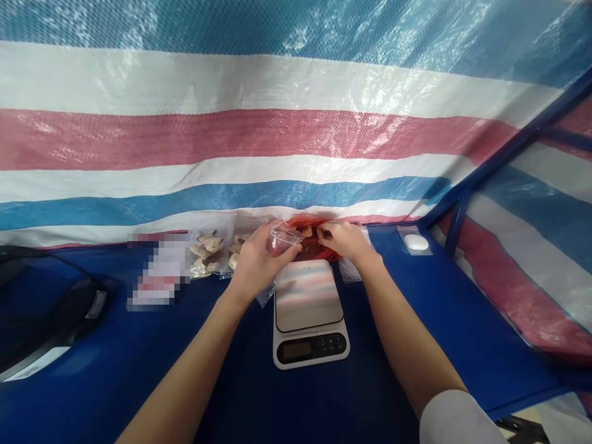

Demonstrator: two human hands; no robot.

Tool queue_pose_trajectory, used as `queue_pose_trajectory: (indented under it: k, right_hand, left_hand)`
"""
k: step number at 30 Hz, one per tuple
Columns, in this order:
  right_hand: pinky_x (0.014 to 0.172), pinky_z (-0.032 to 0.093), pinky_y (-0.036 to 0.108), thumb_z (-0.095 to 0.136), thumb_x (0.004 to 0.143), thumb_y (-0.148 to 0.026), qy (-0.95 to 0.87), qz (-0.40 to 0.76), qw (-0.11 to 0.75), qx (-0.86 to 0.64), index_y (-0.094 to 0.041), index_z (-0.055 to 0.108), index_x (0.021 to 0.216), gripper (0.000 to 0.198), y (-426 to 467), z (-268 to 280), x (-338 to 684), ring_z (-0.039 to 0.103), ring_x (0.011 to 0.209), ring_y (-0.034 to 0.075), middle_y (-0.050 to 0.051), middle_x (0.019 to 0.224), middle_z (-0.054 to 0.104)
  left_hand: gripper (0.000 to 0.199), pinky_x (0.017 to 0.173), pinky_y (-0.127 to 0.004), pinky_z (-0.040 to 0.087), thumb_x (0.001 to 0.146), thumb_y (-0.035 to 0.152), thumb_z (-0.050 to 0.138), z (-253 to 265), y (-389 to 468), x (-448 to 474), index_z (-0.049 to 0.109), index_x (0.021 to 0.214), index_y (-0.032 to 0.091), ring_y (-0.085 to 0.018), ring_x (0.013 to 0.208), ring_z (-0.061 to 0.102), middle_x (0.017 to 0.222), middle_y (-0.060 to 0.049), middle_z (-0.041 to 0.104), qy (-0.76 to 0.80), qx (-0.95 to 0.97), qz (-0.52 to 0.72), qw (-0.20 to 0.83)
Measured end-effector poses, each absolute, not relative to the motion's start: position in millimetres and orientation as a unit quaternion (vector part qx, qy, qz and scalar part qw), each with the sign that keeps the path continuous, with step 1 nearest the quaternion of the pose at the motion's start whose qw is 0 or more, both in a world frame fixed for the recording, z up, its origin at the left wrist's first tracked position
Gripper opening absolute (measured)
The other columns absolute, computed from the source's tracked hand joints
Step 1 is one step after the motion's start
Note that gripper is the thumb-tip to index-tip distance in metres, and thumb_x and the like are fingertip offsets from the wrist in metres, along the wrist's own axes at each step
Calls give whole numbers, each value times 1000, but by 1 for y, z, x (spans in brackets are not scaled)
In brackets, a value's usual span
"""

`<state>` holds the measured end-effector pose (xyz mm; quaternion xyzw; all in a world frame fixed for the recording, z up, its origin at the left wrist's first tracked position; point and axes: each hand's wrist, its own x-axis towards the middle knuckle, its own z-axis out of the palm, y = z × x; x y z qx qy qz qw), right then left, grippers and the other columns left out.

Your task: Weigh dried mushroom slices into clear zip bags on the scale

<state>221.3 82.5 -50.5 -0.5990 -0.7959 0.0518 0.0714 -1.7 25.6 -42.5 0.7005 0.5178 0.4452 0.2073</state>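
My left hand (256,262) is wrapped round a clear plastic cup (283,237), which is tilted beside a red plastic bag (314,220). Brown dried pieces (307,232) show inside the bag's open mouth. At the bag's right side is my right hand (345,239), its fingers pinched together on a small dark piece, perhaps a dried mushroom, too small to be sure. A white kitchen scale (309,302) with a shiny steel plate lies just in front of both hands. Its display looks dark, and nothing sits on the plate.
Clear bags of dried mushrooms (206,253) lean at the back, left of my hands. A white oval object (416,242) lies on a small clear bag at the right. A black bag (50,314) is on the left. A striped tarp (259,135) hangs behind the blue table (407,296).
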Motion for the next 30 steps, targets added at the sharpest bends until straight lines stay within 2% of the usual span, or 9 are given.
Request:
queue_pose_trajectory:
  k: [7,13,17,23,30]
  right_hand:
    - [73,43,30,53,96,-25,-830,45,81,-551,-22,76,101,24,82,-54,214,69,91,23,9,106,78]
    - [69,40,27,61,93,-28,-842,133,151,-501,-23,78,93,17,84,-53,220,65,80,18,4,95,78]
    - [65,37,27,63,91,-28,-832,155,155,-511,-22,78,86,17,85,-53,224,62,74,17,4,89,77]
    - [73,43,28,63,90,-25,-819,169,190,-514,-23,80,90,17,91,-63,229,66,80,18,4,92,79]
    - [79,50,28,66,87,-32,-795,252,233,-500,-21,82,90,20,94,-68,239,70,80,19,3,90,80]
  left_hand:
    - [55,99,-44,54,80,48,76,-50,27,-3,66,126,19,-29,108,70,115,-9,75,512,714,436,198]
    - [57,100,-45,54,80,50,76,-55,28,-12,66,126,17,-30,109,70,117,-11,75,499,714,443,212]
    - [58,100,-46,54,80,49,77,-58,28,-14,65,127,17,-30,112,70,121,-11,74,505,713,432,222]
    - [56,101,-45,54,81,49,76,-57,27,-14,65,127,19,-29,113,70,122,-10,74,504,712,435,224]
    - [55,101,-42,54,81,47,77,-58,27,-13,65,127,21,-27,111,71,119,-8,75,499,711,439,230]
